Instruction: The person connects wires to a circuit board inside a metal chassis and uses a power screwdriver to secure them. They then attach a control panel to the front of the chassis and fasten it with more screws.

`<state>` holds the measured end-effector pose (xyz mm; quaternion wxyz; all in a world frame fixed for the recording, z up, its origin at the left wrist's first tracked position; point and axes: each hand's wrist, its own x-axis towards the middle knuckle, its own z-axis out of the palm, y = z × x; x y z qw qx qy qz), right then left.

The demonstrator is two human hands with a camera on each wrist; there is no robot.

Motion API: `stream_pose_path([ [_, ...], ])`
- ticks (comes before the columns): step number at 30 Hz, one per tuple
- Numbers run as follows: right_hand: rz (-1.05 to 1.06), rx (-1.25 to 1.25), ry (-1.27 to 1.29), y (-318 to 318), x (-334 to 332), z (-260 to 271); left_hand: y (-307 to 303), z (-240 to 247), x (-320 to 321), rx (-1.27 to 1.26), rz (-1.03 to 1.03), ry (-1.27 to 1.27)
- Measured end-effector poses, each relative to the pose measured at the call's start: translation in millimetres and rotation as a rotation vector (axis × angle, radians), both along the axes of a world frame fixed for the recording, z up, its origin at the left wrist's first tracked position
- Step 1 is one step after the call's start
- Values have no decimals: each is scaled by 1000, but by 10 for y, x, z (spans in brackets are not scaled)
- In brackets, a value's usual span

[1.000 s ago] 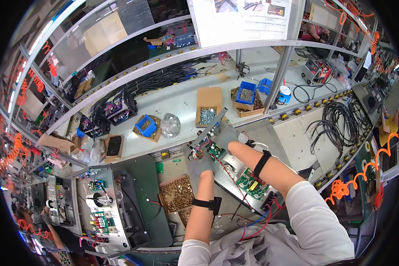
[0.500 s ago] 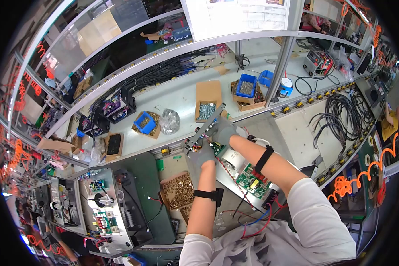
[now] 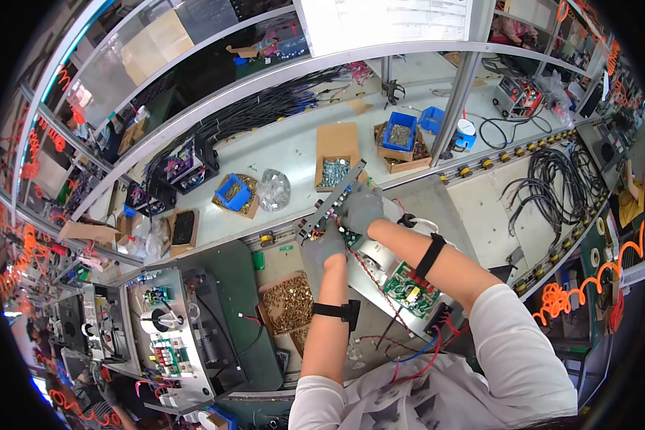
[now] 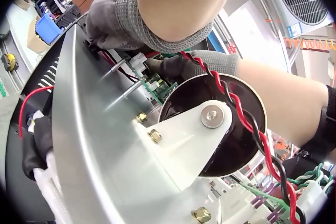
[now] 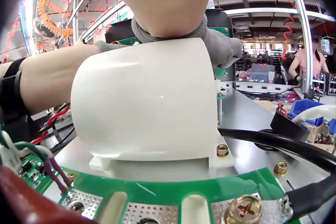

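Note:
Both hands wear grey gloves and work close together behind the upright dark panel [image 3: 331, 197] of an opened electronic unit. The left hand [image 3: 327, 245] is at the panel's lower left, close to red and black wires [image 4: 107, 58] in the left wrist view. Just right of it, the right hand [image 3: 366, 208] reaches over a white cylinder [image 5: 147, 100] to small board connectors [image 4: 139, 64]. Its fingertips overlap the wiring there. The fingers of both hands are largely hidden, so I cannot tell what they grip. A twisted red-black wire pair [image 4: 239, 108] runs past the cylinder.
A green circuit board [image 3: 411, 292] sits nearer the body on the unit. To the left lie a carton of brass screws [image 3: 287, 304] and another opened unit [image 3: 168, 337]. Behind are a carton of silver screws [image 3: 335, 172] and blue bins [image 3: 399, 135]. Black cables [image 3: 552, 190] lie coiled at right.
The panel has turned slightly, showing more of its component side. The left hand has moved up a little, closer to the right hand. The head view has shifted slightly.

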<state>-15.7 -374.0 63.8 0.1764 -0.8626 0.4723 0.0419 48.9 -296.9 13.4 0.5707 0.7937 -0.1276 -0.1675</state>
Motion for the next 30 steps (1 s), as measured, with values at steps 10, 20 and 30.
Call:
stream_pose_path([
  [10,-129,-174,32,84,154,-143,60,-489,103,-35,14,-21],
  [20,-153,-208,-3,9,185,-393,333,-282,136,42,-32,-79],
  [30,-125,-48,80,-17,183,-180,393,-181,55,42,66,-226],
])
